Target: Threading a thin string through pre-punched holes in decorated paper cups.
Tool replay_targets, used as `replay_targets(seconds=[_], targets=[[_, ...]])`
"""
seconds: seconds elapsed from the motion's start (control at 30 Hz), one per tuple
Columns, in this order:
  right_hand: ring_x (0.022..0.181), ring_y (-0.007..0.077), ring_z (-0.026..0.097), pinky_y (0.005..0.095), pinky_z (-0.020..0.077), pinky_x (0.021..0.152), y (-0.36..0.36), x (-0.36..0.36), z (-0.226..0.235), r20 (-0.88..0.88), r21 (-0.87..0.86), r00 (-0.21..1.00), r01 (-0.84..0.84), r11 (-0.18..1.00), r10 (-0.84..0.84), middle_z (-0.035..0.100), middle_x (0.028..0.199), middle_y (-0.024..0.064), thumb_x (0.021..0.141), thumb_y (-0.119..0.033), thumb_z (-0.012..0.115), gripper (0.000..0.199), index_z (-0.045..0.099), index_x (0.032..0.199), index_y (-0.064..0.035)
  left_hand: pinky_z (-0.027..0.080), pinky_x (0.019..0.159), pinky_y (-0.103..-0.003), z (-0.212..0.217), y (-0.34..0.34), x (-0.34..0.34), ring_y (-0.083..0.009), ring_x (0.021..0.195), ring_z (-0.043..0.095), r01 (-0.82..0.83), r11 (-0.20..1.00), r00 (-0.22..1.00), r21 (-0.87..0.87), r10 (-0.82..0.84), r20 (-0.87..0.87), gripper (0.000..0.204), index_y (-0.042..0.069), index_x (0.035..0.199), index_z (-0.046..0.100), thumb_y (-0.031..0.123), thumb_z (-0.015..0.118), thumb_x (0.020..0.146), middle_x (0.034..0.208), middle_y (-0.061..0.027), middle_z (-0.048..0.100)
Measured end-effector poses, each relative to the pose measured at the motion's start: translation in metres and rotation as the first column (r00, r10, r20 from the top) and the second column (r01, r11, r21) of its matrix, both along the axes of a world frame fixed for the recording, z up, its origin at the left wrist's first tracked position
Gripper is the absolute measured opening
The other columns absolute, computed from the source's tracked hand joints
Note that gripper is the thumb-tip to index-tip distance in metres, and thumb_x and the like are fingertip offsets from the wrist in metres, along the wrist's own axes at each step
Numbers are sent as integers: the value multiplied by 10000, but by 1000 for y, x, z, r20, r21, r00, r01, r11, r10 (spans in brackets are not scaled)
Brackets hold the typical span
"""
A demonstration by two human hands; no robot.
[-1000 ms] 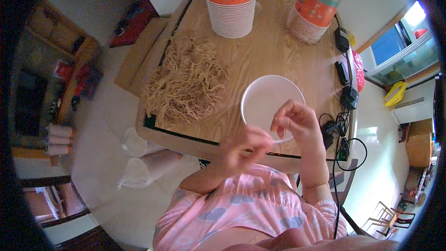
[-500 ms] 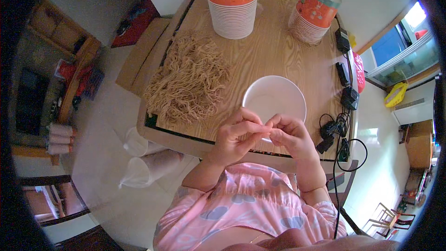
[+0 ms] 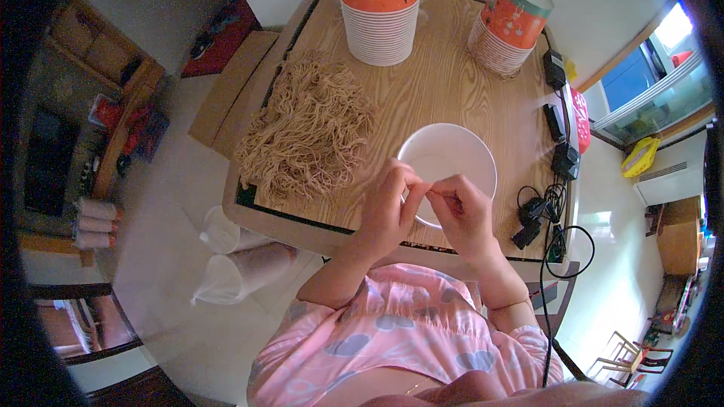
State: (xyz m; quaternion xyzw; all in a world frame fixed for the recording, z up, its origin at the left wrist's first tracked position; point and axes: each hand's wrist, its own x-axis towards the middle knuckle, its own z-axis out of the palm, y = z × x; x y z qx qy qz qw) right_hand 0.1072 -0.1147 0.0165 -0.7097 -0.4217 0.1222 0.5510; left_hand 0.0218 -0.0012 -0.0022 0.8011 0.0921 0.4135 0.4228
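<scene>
My left hand (image 3: 388, 207) and my right hand (image 3: 463, 215) are both closed in a pinch, their fingertips meeting over the near part of a round white paper tub (image 3: 477, 152). Whatever lies between the fingertips is too small to make out. The tub stands upright on the wood-grain table (image 3: 434, 98) close to its front edge, and my fingers hide part of its near rim. To the left of the tub lies a loose, tangled heap of tan strings (image 3: 305, 128), apart from both hands.
At the back stands a tall stack of orange-and-white paper tubs (image 3: 381, 26), with a shorter upside-down stack (image 3: 513, 26) to its right. Black adapters (image 3: 566, 160) and coiled cables (image 3: 554, 207) line the right edge. Clear bags with cylindrical contents (image 3: 245, 271) lie on the floor at left.
Both hands have turned and risen slightly, with the wrists straighter and fingertips still together. The right fingers are curled in more. Tub, strings and stacks stay in place.
</scene>
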Motion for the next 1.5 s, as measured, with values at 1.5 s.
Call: replay_targets(seconds=[1.5], targets=[[992,195,541,324,428,908,-2,-14,-31,-953,300,40,266,916,301,562,1027,85,879,-98,524,107,534,950,-17,477,624,-288,-5,-11,-4,-228,825,607,-21,990,979,-140,-8,-201,163,29,895,542,-37,557,747,933,-103,612]])
